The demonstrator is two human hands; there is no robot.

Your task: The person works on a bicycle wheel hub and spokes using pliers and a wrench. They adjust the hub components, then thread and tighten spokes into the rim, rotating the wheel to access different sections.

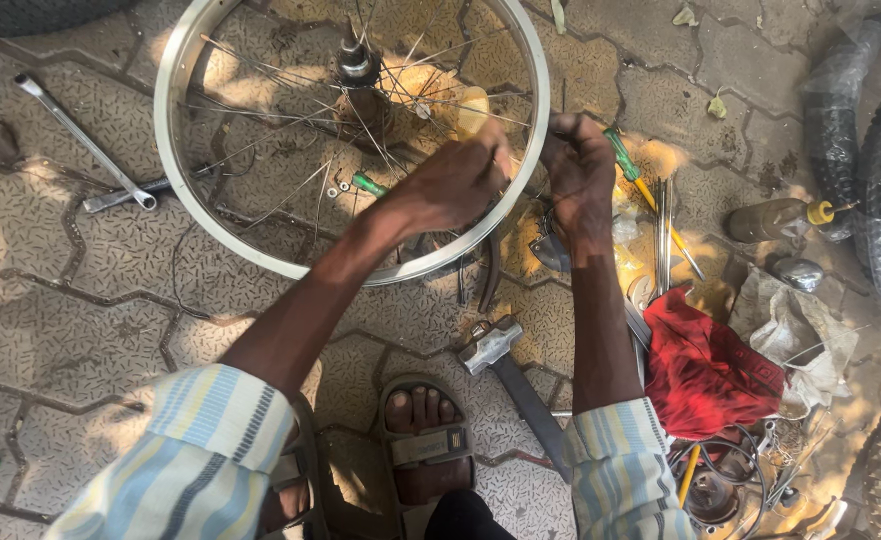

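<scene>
Both hands work the rim (260, 262) edge nearest you: your left hand (455, 185) pinches a spoke there, your right hand (578, 175) closes on something I cannot make out. Many spokes hang loose; lacing looks far from finished.

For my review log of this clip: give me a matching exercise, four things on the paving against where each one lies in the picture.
Things:
1. wheel rim
2. red cloth
3. hammer
4. spanner

Places:
A. left of the rim, on the paving
B. under both hands, top centre
C. right of the right forearm
D. between the forearms, near the sandalled foot

Pairs: 1-B, 2-C, 3-D, 4-A. The left hand and right hand both work at the rim's near edge.
</scene>
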